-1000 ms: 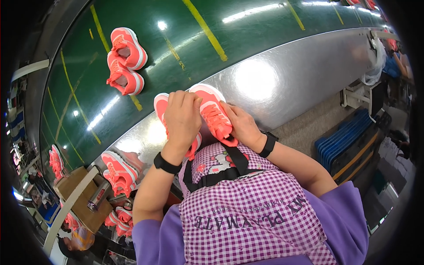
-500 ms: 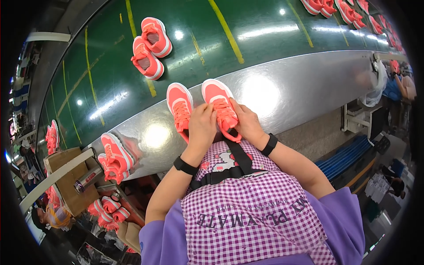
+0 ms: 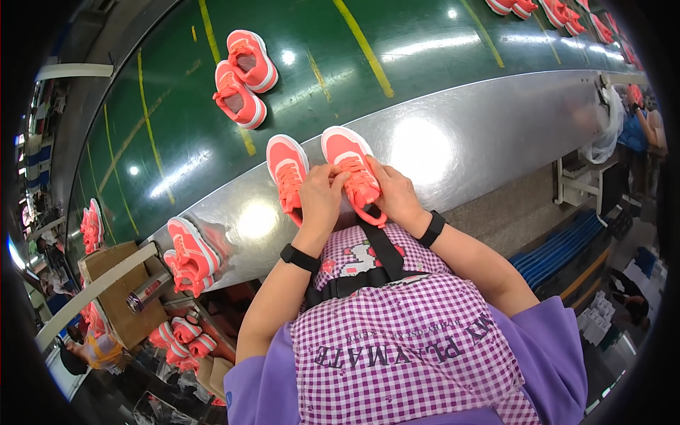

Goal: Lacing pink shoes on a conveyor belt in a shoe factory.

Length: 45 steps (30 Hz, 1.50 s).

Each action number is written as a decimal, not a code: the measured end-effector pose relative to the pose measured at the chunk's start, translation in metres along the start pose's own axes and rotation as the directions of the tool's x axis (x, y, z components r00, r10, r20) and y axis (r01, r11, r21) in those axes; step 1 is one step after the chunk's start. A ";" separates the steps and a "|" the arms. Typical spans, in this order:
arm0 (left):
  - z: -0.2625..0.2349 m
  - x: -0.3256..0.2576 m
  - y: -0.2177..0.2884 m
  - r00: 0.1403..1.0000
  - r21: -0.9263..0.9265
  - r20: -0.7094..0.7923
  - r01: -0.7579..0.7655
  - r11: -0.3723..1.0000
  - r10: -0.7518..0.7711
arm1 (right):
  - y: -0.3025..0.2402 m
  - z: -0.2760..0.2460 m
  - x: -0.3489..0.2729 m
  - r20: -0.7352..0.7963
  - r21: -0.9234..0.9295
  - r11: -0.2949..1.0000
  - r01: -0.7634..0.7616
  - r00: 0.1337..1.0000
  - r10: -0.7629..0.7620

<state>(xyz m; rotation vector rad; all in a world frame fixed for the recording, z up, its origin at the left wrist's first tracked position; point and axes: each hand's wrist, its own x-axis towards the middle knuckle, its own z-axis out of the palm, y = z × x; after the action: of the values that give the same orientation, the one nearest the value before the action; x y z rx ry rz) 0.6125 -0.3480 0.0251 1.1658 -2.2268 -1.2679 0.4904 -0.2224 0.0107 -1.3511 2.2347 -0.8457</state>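
Observation:
A coral sneaker with a white sole stands on the metal ledge in front of me, toe pointing away. My left hand has its fingertips pinched together at the left side of the lacing. Around the right side of this same shoe, my right hand is closed, its thumb by the laces. Just left of it stands the matching sneaker, its heel partly hidden behind my left hand. The held shoe's heel loop comes near my checked apron. What lies between my left fingertips is too small to make out fully.
Beyond the metal ledge runs a green belt with yellow lines, carrying a sneaker pair. Another pair stands at the ledge's left end, near a cardboard box. Several sneakers sit lower left. Blue bars lie right.
My left fingertips have shifted slightly up along the lacing and curled closer together. The right hand keeps its place on the sneaker. The view has tilted slightly.

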 end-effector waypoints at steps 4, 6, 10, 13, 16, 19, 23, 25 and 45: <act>-0.012 0.016 0.003 0.968 0.070 0.227 0.090 0.993 -0.103 | -0.005 -0.004 -0.002 0.046 -0.007 0.999 -0.041 0.998 0.042; -0.015 0.018 0.007 0.955 0.094 0.276 0.083 0.992 -0.106 | -0.006 -0.004 -0.002 0.044 -0.016 0.999 -0.047 0.998 0.048; -0.014 0.021 0.001 0.932 0.131 0.356 0.029 0.991 -0.075 | -0.005 -0.003 -0.006 0.038 -0.035 0.999 -0.028 0.999 0.029; -0.020 0.032 -0.017 0.872 -0.165 0.481 0.196 0.967 -0.095 | -0.006 -0.004 -0.008 0.033 -0.026 0.999 -0.025 0.999 0.026; -0.025 0.034 -0.018 0.806 -0.301 0.578 0.356 0.885 -0.128 | -0.005 -0.001 -0.008 0.026 -0.011 0.999 -0.032 0.999 0.032; -0.033 0.032 0.007 0.869 -0.158 0.476 0.238 0.958 -0.137 | -0.005 -0.003 -0.008 0.021 -0.010 0.999 -0.030 0.999 0.030; -0.042 0.031 0.029 0.860 0.332 0.075 -0.499 0.801 0.505 | -0.005 -0.005 -0.008 0.029 -0.003 0.999 -0.048 0.998 0.048; -0.040 0.013 0.027 0.854 0.358 0.148 -0.517 0.778 0.499 | -0.005 -0.004 -0.007 0.023 0.004 0.999 -0.044 0.999 0.043; -0.054 -0.069 -0.075 0.971 -0.356 0.055 0.237 0.904 -0.233 | -0.008 -0.005 0.028 0.080 0.043 0.998 -0.037 0.996 0.033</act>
<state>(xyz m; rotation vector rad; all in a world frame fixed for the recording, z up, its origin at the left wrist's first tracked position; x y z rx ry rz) 0.7248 -0.3447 0.0007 1.3040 -1.7898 -1.6955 0.4797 -0.2487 0.0186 -1.2985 2.1604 -0.8103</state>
